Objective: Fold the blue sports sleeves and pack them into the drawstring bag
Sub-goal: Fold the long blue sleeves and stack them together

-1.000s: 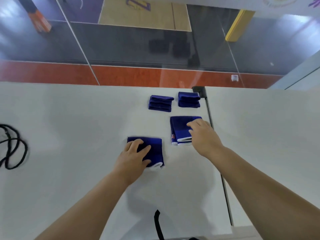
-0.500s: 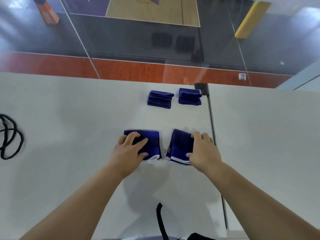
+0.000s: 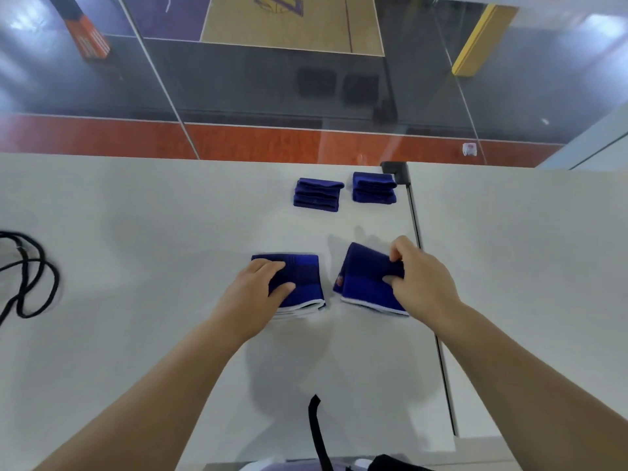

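Two blue sleeves with white hems lie side by side on the white table [image 3: 136, 300]. My left hand [image 3: 251, 294] rests on the left sleeve [image 3: 304, 283], fingers spread over its left half. My right hand [image 3: 418, 283] pinches the right edge of the right sleeve [image 3: 363, 280], thumb and fingers curled round the fabric, and that edge is lifted a little. Two folded stacks of blue sleeves, the left stack [image 3: 317, 195] and the right stack [image 3: 373, 188], sit farther back near the table's far edge. A black strap [image 3: 317, 433] at the near edge may belong to the bag, mostly out of view.
A black cord [image 3: 30, 273] loops at the table's left edge. A dark seam [image 3: 428, 300] divides this table from the one to the right, with a black clamp [image 3: 396, 169] at its far end. Beyond the table is glass over a sports court.
My right hand dragged the right sleeve toward me, beside the left sleeve, and now pinches its right edge. The left hand stays on the left sleeve.
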### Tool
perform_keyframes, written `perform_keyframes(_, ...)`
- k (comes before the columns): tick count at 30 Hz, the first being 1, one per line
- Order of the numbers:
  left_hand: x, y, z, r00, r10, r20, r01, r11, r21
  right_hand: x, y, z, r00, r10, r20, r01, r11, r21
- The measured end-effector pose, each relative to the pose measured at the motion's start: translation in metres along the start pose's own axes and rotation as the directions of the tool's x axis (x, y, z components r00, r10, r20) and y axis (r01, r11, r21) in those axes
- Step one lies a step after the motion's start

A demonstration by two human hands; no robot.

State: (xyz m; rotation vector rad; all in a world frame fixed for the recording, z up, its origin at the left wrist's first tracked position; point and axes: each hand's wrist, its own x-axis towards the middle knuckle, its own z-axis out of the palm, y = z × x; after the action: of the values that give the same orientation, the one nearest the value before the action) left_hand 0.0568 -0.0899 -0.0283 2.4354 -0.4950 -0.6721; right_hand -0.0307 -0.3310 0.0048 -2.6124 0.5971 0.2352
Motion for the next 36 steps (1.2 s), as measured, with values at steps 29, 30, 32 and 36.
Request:
perform_keyframes(29, -0.002, -0.03, -0.02, 0.954, -0.276, 0.113, 0.288, 0.952, -0.1, 0.051, -0.093, 0.059, 0.938, -0.129, 0.322, 0.121, 0.992, 0.042)
perform_keyframes(30, -0.001, -0.03, -0.02, 0.95, -0.286, 0.126, 0.299, 0.948, -0.106, 0.051, -0.092, 0.06, 0.938, -0.128, 0.321, 0.131, 0.991, 0.012)
perform_keyframes(32, 0.0, -0.032, -0.019, 0.937, -0.319, 0.145, 0.339, 0.929, -0.15, 0.052, -0.091, 0.06, 0.935, -0.144, 0.325, 0.169, 0.984, -0.051)
perform_keyframes(36, 0.0, -0.033, -0.015, 0.933, -0.338, 0.123, 0.356, 0.915, -0.192, 0.055, -0.088, 0.054, 0.898, -0.182, 0.4, 0.202, 0.979, -0.009)
